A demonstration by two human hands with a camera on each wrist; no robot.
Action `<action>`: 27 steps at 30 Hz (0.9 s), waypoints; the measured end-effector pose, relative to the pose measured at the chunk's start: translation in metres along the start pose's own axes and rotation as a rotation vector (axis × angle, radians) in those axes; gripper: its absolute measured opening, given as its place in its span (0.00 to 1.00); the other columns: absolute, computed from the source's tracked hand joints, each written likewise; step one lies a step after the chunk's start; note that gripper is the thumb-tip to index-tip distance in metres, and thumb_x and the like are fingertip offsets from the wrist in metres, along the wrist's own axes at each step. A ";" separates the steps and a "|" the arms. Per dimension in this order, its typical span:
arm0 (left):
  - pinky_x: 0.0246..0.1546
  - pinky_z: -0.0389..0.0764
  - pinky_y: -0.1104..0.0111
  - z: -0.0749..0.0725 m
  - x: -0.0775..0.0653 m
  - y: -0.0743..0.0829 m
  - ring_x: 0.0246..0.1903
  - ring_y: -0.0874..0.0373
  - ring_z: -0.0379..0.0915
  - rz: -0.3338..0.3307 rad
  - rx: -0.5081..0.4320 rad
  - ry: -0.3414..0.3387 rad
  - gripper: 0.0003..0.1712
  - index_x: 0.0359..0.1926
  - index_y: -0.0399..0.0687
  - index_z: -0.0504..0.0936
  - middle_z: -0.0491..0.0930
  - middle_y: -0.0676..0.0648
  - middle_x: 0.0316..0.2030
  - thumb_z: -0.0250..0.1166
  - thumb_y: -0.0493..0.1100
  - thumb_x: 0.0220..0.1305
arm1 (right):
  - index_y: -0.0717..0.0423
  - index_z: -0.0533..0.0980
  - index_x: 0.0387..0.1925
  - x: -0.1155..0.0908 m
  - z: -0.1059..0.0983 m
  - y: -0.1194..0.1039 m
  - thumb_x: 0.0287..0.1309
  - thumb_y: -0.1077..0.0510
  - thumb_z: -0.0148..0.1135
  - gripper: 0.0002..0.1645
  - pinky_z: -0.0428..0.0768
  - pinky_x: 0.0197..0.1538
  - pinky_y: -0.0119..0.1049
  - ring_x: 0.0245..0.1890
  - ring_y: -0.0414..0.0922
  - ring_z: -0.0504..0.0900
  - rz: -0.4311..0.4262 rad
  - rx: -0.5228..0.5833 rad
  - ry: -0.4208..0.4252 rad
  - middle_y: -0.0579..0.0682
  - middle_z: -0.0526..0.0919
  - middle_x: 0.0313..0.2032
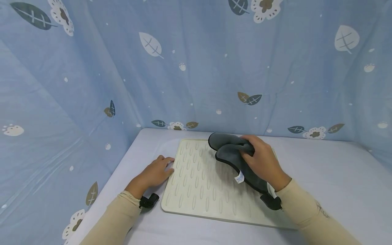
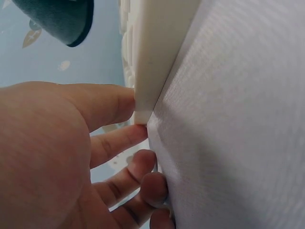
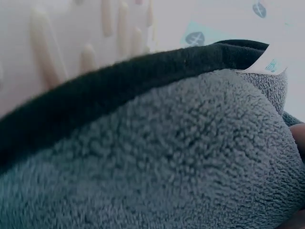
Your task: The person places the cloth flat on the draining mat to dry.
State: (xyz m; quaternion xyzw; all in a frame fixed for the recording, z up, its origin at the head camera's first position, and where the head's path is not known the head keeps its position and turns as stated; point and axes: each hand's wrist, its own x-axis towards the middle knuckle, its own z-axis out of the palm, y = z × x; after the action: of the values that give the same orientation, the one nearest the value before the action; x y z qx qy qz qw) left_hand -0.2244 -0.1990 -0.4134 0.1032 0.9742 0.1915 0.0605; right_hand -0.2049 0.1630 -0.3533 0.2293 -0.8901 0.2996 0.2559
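A cream mat with raised oval ridges lies on the white-covered table. Over its right half, my right hand grips a folded dark grey fleecy cloth with black edging and a white tag. The cloth's plush surface fills much of the right wrist view, where only a bit of a finger shows at the right edge. My left hand is at the mat's left edge. Its thumb and index fingertip touch the mat's side, and the other fingers bend loosely near the white sheet.
The white sheet covers the table on both sides of the mat. A blue curtain printed with leaves and flowers hangs behind and to the left. Black wrist cameras are strapped to both wrists, below beige sleeves.
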 end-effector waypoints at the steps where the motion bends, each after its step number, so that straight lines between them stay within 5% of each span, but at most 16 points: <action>1: 0.47 0.76 0.54 0.000 0.000 0.000 0.43 0.54 0.72 0.003 0.001 0.000 0.28 0.69 0.48 0.72 0.74 0.43 0.48 0.61 0.48 0.72 | 0.64 0.75 0.57 0.001 0.003 -0.001 0.58 0.67 0.68 0.25 0.82 0.53 0.54 0.54 0.57 0.82 0.003 0.002 -0.010 0.61 0.81 0.53; 6: 0.47 0.76 0.53 0.002 0.002 -0.002 0.43 0.53 0.72 0.005 0.006 0.002 0.28 0.69 0.48 0.72 0.74 0.43 0.48 0.61 0.48 0.71 | 0.61 0.75 0.58 0.003 0.016 -0.004 0.59 0.65 0.68 0.25 0.81 0.55 0.52 0.55 0.55 0.82 0.029 0.018 -0.107 0.59 0.81 0.54; 19: 0.48 0.77 0.54 0.003 0.007 -0.001 0.43 0.53 0.73 0.002 0.019 -0.012 0.28 0.70 0.50 0.70 0.74 0.43 0.48 0.60 0.49 0.72 | 0.58 0.72 0.64 -0.008 0.033 0.010 0.67 0.55 0.63 0.27 0.77 0.60 0.53 0.60 0.55 0.79 0.148 0.001 -0.517 0.56 0.79 0.60; 27: 0.47 0.77 0.55 0.003 0.005 -0.003 0.42 0.54 0.72 -0.005 0.020 -0.013 0.28 0.70 0.49 0.70 0.73 0.43 0.48 0.59 0.49 0.72 | 0.58 0.68 0.68 -0.011 0.036 0.013 0.68 0.51 0.62 0.31 0.74 0.62 0.56 0.64 0.58 0.75 0.175 -0.037 -0.594 0.59 0.76 0.63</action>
State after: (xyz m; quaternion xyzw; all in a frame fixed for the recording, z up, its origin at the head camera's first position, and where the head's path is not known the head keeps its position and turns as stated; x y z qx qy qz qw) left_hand -0.2292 -0.1998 -0.4175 0.1025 0.9759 0.1808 0.0661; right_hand -0.2154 0.1515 -0.3897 0.2247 -0.9476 0.2239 -0.0380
